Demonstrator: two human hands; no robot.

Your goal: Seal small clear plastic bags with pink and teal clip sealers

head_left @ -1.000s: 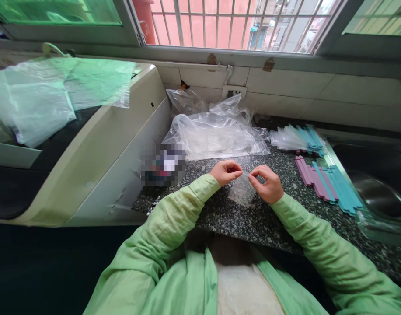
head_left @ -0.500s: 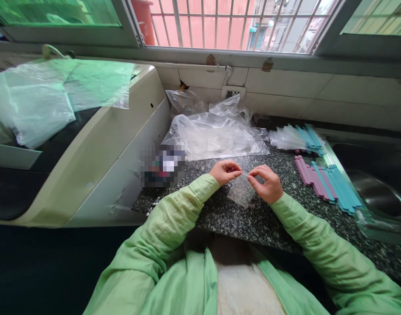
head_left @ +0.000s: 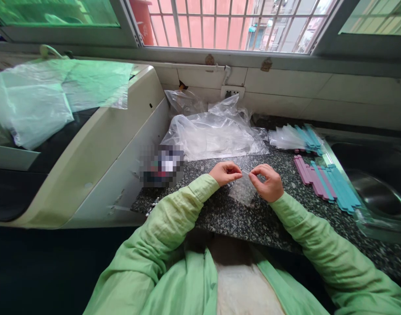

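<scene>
- Left hand (head_left: 225,172) and right hand (head_left: 267,183) close together over the counter (head_left: 252,218), each pinching the top edge of a small clear bag (head_left: 242,191); fingertips of the two hands nearly touching.
- Bag hanging down between the hands, lower end resting on or just above the counter; pinched at the mouth from both sides, probably to pull the opening apart or press it closed.
- Both grips closed on the bag; thumb against forefinger on each side.
- Sticks (head_left: 326,183) in purple and teal laid side by side to the right of the hands, near the sink (head_left: 380,197), within easy reach of the right hand.
- Second bundle (head_left: 297,138) further back, teal ends showing, seemingly already wrapped in clear film; set apart from the loose ones, maybe as finished pieces.
- Big crumpled plastic sheet (head_left: 216,133) behind the hands, against the wall, out of the working spot.
- Hard to tell: whether anything sits inside the small bag, too transparent against the speckled stone.
- Exact mouth of the bag hidden by the fingers.
- Blurred patch (head_left: 161,165) left of the hands, contents unreadable.
- Sink cut off at the right edge; cream appliance (head_left: 98,153) on the left only partly in view, green-tinted film (head_left: 49,96) over its top.
</scene>
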